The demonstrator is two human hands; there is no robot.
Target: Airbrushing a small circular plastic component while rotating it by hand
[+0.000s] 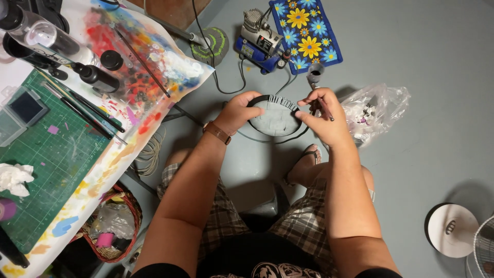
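Observation:
My left hand (pixel 237 111) grips the left rim of a round grey disc-shaped piece (pixel 277 117) with a dark edge, held over my lap. My right hand (pixel 323 116) steadies the disc's right side with the thumb while its fingers hold an airbrush (pixel 318 92), whose small cup points up and whose hose trails below. A brown watch strap sits on my left wrist.
A blue and grey mini compressor (pixel 260 41) stands on the floor beside a flowered blue mat (pixel 306 31). A clear plastic bag (pixel 375 110) lies at the right. At the left are a paint-stained table (pixel 149 67), a green cutting mat (pixel 49 154), dark bottles and brushes. A woven basket (pixel 113 221) and a fan base (pixel 453 229) sit on the floor.

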